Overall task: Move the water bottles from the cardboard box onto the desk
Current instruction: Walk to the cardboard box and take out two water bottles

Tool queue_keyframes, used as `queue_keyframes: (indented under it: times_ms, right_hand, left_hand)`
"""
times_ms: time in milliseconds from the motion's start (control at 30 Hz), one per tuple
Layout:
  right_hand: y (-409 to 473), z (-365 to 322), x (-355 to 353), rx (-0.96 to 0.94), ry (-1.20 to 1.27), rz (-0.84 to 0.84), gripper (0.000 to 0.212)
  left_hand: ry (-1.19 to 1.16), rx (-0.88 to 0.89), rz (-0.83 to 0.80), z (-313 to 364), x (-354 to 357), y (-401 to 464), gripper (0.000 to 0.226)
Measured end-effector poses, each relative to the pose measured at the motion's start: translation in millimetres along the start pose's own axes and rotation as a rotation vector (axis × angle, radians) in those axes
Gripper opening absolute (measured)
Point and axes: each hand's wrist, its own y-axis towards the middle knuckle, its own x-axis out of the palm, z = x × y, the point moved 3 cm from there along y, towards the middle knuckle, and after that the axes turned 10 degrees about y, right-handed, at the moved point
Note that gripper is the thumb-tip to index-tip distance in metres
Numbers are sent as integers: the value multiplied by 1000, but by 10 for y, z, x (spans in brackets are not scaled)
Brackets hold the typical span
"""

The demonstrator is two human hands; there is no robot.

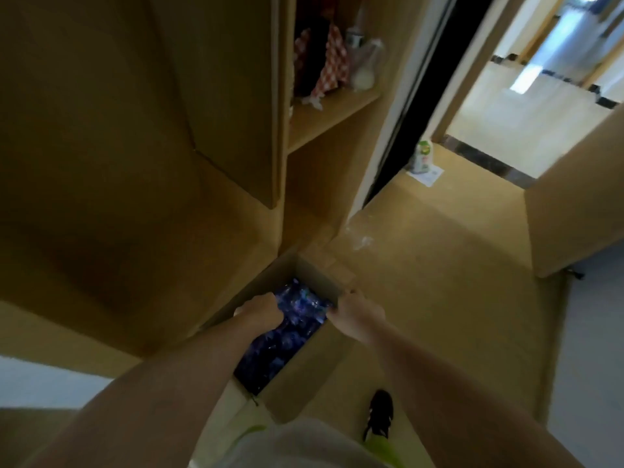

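Cardboard box [305,376] on floor [439,265], flaps open, wedged beside wardrobe [135,130]. Water bottles [297,319] all inside, bluish shrink-wrapped pack by looks of it.

Left hand [261,310] curled down onto pack at box's left edge. Right hand [358,315] gripping box's right wall near far corner.

Risk imo: wrap tears on lift, bottles drop. Heavy pack, awkward bend.

Blurry frame, fingertips hidden, bottle count unclear. No bench in view. Shoe [380,413] near box.

Bare forearms, no sleeves; pale grey shorts [304,444]; a black shoe [380,413]
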Motion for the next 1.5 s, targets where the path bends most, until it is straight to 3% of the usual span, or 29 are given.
queue_keyframes:
  times_ms: [200,367,633,800,967,1067,1133,1333,1500]
  right_hand:
    - [563,-322,-3,-203,-193,-157,41]
    - [1066,-365,-72,-323,-322,-263,41]
    - [1822,-36,-153,-423,-400,-420,15]
    - [2261,222,-32,-391,-384,-541,40]
    - [2634,442,407,-353,-388,-538,31]
    - [2813,560,766,-351,-437,-573,11]
    - [2993,625,1047,-361,-453,-597,24]
    - [3944,721,1847,-415,-406,-516,17]
    - [4732,900,2431,-385,-421,-480,28]
  left_hand:
    - [-225,-223,36,-372,142,102,26]
    - [-414,-432,34,-329,341,162,36]
    - [-645,-654,47,125,671,490,33]
    - [-708,-652,-15,448,908,879,33]
    - [-785,-623,-39,550,1193,1395,38]
    - [-822,-611,-48,554,1391,1737,39]
    - [-812,-602,-66,511,1565,2002,39]
    - [-742,-591,-75,124,2164,3114,32]
    - [-840,-577,-27,-43,2654,3913,25]
